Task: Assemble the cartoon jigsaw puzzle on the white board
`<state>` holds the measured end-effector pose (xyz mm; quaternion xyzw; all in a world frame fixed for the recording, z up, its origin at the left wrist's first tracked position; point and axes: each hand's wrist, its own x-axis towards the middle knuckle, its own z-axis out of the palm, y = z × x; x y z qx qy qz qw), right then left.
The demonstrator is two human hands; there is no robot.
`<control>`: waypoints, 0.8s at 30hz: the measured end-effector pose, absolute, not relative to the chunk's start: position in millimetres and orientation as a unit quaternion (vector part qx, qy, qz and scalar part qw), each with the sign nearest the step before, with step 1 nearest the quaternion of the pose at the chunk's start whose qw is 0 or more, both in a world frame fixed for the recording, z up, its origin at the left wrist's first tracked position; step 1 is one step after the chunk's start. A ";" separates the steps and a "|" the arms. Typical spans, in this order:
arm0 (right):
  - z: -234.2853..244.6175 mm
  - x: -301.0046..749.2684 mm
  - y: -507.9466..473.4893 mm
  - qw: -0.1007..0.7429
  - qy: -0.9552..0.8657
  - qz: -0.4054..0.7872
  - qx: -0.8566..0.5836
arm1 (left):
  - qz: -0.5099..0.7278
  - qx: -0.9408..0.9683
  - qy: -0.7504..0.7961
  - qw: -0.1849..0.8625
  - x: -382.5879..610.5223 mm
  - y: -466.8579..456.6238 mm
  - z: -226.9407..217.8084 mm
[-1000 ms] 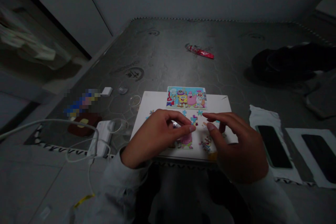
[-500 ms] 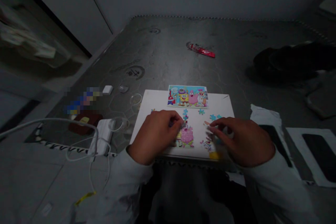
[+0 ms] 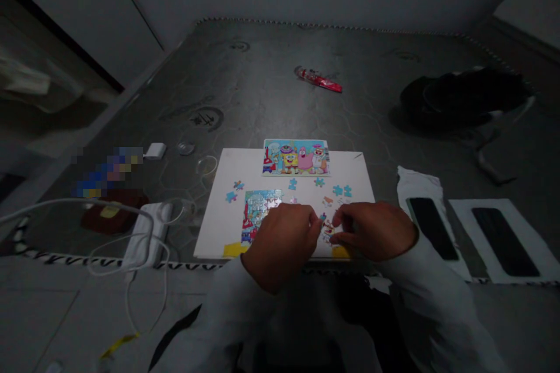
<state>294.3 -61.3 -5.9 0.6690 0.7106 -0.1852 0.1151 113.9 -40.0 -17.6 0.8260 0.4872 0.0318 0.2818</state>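
Note:
A partly joined jigsaw puzzle (image 3: 256, 210) lies on a white board (image 3: 214, 227), its right part hidden behind my left hand (image 3: 286, 239). That hand's thumb and forefinger are pinched together at a small bluish puzzle piece (image 3: 322, 217). My right hand (image 3: 371, 230) rests low over the board's right side, thumb and forefinger curved and apart around a cluster of puzzle pieces (image 3: 329, 232). Loose blue pieces (image 3: 338, 190) lie above it, and others (image 3: 231, 196) sit at the left. A cartoon reference picture (image 3: 296, 158) lies along the board's far edge.
Two dark phones (image 3: 433, 227) lie on white sheets to the right. Leftward are a white power strip (image 3: 146, 233) with cables, a brown object (image 3: 111, 213) and clear tape rings (image 3: 207, 165). Farther back are a red packet (image 3: 321, 80) and a black bag (image 3: 459, 99).
The view has shifted to the right. My left hand has moved rightward over the joined puzzle, near the right hand. The right hand's fingers have come down around the piece cluster.

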 end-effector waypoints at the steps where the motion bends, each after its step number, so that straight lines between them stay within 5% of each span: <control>1: -5.4 293.9 -60.1 0.116 0.709 -0.191 0.669 | 0.034 0.828 0.484 0.282 114.8 -40.0 -19.6; 24: -7.1 297.4 -57.0 0.107 0.710 -0.215 0.663 | -0.002 0.817 0.512 0.265 122.7 -37.2 -20.9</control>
